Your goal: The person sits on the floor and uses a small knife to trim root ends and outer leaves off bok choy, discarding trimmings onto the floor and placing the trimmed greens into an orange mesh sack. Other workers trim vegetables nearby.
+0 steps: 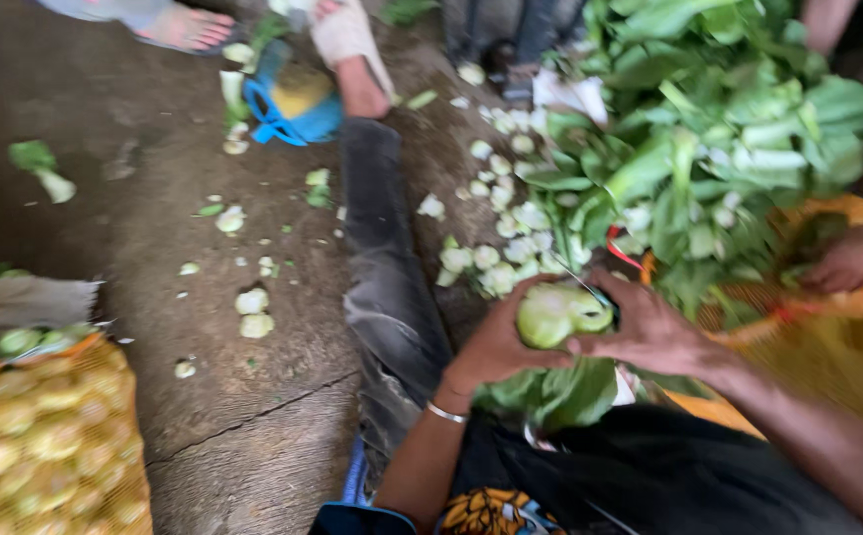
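Observation:
My left hand [496, 347] cups a pale green round vegetable [558, 313] from below, its leaves [555, 394] hanging down toward my lap. My right hand [649, 332] closes over the vegetable's right side; a thin knife blade [575, 275] seems to show just above it, but motion blur hides the grip. A silver bangle [445, 413] circles my left wrist. My outstretched leg [382, 277] in grey cloth lies to the left of my hands.
A heap of leafy greens [709, 149] fills the upper right. Cut white trimmings [501, 248] litter the dirt floor. An orange mesh sack [40, 436] of vegetables sits lower left. Another person's hand [853, 258] rests at right; a blue sandal [293, 104] and feet lie at top.

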Demonstrator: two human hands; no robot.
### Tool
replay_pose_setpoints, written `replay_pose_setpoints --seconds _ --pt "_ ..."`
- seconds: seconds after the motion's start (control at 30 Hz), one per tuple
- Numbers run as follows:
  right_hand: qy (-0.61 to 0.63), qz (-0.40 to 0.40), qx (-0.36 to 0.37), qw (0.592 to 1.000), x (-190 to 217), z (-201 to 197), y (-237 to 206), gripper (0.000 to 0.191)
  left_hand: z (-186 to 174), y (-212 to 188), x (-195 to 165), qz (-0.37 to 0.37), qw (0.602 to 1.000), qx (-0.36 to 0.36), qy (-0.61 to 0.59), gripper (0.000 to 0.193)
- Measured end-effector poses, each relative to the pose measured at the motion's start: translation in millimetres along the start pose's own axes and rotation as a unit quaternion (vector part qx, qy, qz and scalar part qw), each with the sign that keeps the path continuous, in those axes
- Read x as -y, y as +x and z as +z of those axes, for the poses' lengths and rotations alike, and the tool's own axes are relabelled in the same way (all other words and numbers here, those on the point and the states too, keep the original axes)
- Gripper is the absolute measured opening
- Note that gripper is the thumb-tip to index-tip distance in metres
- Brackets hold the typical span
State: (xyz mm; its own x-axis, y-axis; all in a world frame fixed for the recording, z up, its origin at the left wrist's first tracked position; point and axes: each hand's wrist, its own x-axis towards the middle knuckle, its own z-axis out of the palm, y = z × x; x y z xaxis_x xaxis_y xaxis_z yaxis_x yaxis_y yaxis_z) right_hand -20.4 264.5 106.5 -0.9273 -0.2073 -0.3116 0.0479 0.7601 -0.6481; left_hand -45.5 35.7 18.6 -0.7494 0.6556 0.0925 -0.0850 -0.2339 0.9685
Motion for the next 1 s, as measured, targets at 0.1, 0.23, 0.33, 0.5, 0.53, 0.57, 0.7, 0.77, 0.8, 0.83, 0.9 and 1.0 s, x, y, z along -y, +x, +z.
replay_pose_setpoints --seconds 0.1,0.23,0.33,0.5,0.53,0.57,0.7,0.77,0.8,0.83,0.9,1.0 --pt "-0.029 0.009 0.016 0.999 -5 -9 5 0.077 -7 14 10 0.031 0.986 -0.02 0.161 0.094" --pt "-0.061 0.032 0.031 0.997 -14 -12 12 0.064 -10 23 28 0.06 0.949 -0.04 0.306 0.092" --pt "-0.08 0.028 0.007 0.996 -24 -15 13 0.062 -8 30 38 0.09 0.935 -0.052 0.339 0.09" --pt "-0.125 0.051 0.002 0.991 -41 -21 9 0.056 -5 41 54 0.072 0.913 -0.052 0.398 0.092" --pt "-0.134 0.052 -0.001 0.99 -44 -23 8 0.052 -6 43 58 0.06 0.908 -0.05 0.412 0.092" --pt "-0.12 0.022 -0.036 0.992 -48 -26 7 0.047 -8 45 61 0.049 0.902 -0.048 0.426 0.093" --pt "-0.097 -0.056 -0.16 0.981 -71 -46 4 0.04 -16 48 70 0.044 0.897 -0.099 0.429 0.092" --pt "-0.144 -0.052 -0.176 0.972 -91 -53 2 0.039 -18 48 72 0.012 0.903 -0.145 0.404 0.09" --pt "-0.191 -0.039 -0.167 0.967 -103 -55 2 0.037 -19 48 72 -0.004 0.905 -0.165 0.393 0.089" --pt "-0.237 -0.025 -0.159 0.958 -117 -57 -3 0.035 -20 50 72 -0.016 0.926 -0.163 0.34 0.09" --pt "-0.342 -0.046 -0.144 0.927 -149 -61 -19 0.022 -21 56 71 -0.044 0.959 -0.159 0.231 0.093" --pt "-0.258 0.264 -0.026 0.929 -194 -68 -53 0.042 -18 68 73 -0.069 0.971 -0.151 0.174 0.092"
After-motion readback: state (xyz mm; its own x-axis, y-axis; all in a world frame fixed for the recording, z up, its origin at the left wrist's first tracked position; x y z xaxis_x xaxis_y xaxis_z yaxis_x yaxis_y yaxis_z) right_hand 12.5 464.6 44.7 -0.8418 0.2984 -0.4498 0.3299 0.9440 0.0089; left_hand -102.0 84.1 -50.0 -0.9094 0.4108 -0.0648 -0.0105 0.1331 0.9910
